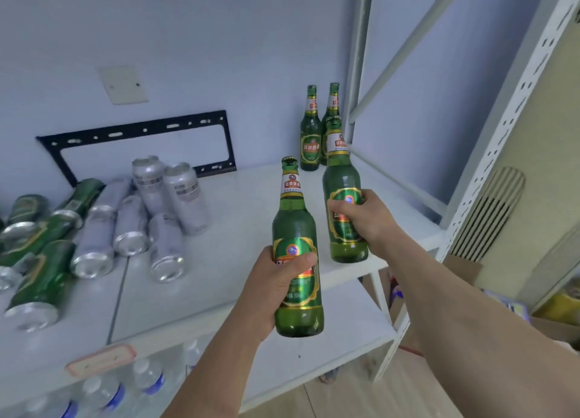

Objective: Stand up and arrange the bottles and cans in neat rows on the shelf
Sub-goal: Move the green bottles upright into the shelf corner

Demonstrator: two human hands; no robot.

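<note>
My left hand grips a green beer bottle upright, held in front of the white shelf's front edge. My right hand grips a second green bottle upright over the shelf's right part, its base just above the board. Two more green bottles stand upright side by side at the back right corner. On the left, several silver cans lie on their sides, two of them upright. Several green cans lie toppled at the far left.
A white perforated upright and a diagonal brace bound the shelf on the right. A black metal bracket is on the wall behind the cans. Water bottles fill the shelf below. A cardboard box sits lower right.
</note>
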